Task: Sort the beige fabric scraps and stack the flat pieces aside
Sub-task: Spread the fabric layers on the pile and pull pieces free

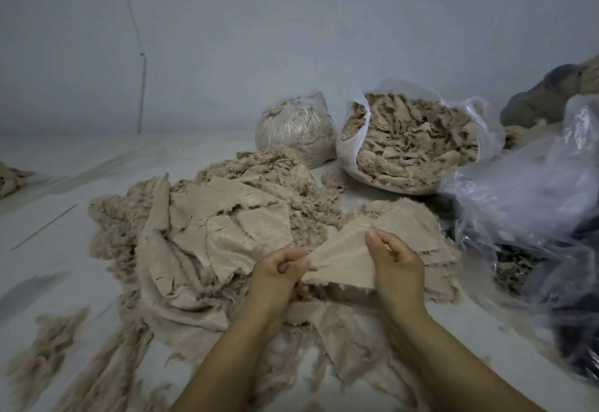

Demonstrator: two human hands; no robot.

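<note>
The left hand point(281, 267) and right hand point(393, 261) are each pinching an end of one flat beige scrap point(343, 261), stretching it between them above the floor. Just beyond the right hand a small stack of flat pieces point(411, 223) is building up, while the big loose heap point(207, 236) to the left is lying unsorted, so most of the sorting looks undone

— Where's the pile point(207, 233)?
— Mid-floor point(64, 217), left of the hands. The stack point(418, 226) lies just right of it, behind the right hand point(393, 261).
— And the bags?
— Open bag point(411, 139) behind the stack; tied bag point(296, 126) to its left, near the wall point(227, 38).
</note>
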